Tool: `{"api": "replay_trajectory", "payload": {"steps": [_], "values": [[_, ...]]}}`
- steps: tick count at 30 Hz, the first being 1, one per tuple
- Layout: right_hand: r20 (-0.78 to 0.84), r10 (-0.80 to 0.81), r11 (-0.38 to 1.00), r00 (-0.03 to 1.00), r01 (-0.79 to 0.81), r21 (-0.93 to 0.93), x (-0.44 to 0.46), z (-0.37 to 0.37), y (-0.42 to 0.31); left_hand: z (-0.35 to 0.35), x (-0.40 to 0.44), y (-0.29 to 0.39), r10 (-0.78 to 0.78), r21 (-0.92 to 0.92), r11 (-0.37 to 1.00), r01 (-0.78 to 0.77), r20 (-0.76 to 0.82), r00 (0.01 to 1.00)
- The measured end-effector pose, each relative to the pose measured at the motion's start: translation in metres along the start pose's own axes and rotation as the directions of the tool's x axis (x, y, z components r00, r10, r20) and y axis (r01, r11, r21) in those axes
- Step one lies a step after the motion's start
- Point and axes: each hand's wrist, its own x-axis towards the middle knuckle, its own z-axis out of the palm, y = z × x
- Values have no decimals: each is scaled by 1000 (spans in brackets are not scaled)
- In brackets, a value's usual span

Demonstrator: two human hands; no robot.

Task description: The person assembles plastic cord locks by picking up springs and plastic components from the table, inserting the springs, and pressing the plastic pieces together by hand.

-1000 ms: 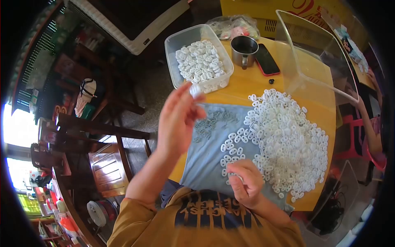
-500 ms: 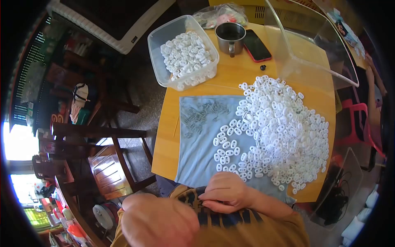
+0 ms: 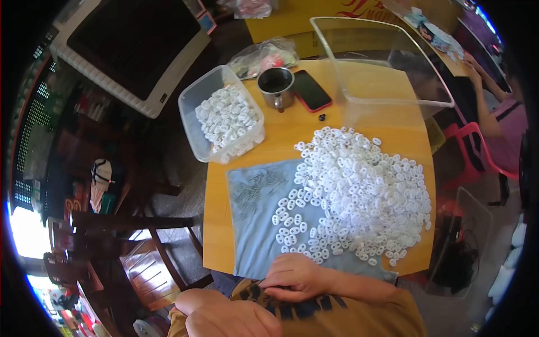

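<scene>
My right hand rests against the front of my brown shirt, just below the table edge. Its fingers are curled together, and whatever they may hold is hidden. Lower down, my left hand lies in front of the shirt, back upward; its fingers cannot be made out. Beyond my hands, a big heap of white oval plastic pieces with two holes covers the right part of a grey-blue cloth. Several loose pieces lie left of the heap. Small thin metal parts are spread at the cloth's upper left.
A clear plastic tub of white pieces stands at the table's back left. Near it are a metal mug, a phone and a small black object. A large clear bin stands behind. Another person sits at right.
The view has tilted up, so the table sits lower in it and shifted left. My left hand has dropped toward the bottom edge. My right hand stays against the shirt.
</scene>
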Motion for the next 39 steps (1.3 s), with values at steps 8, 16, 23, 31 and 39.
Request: {"api": "replay_trajectory", "payload": {"steps": [8, 16, 23, 31, 39], "values": [[33, 8, 1000, 999, -8, -1, -13, 11, 9, 0, -4, -26, -103, 9, 995, 103, 60, 993], [166, 117, 993, 979, -119, 3, -16, 12, 8, -26, -20, -26, -432, 154, 902, 404, 296, 852], [209, 101, 993, 973, -112, 45, -27, 35, 9, -25, -52, -33, -509, 411, 578, 705, -494, 705], [316, 172, 984, 933, -177, -12, -22, 26, 8, -56, -108, -66, -250, 807, -80, 586, -585, 771], [267, 166, 983, 949, -180, 28, -22, 26, 10, -63, -119, -80, -418, 867, -132, 480, -488, 766]]}}
